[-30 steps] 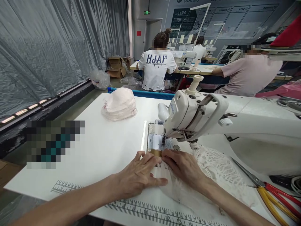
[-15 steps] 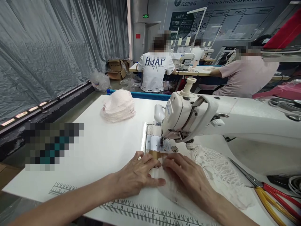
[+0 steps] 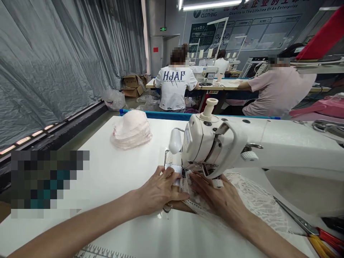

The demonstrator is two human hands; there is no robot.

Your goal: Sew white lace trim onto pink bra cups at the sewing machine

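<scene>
The sewing machine head overhangs the right hand, blocking the way ahead. Left of the left hand, open tabletop runs to a pile of pink fabric cups.

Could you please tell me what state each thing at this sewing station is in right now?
Sewing machine: needle hidden; cannot tell if running.
Lace fabric: spread flat, edge under the machine's head.
Left hand: open, flat at the lace's edge.
Right hand: open, palm down on the lace.
Pink fabric pieces: piled, untouched.
Scissors: blades shut, lying on the table.
</scene>
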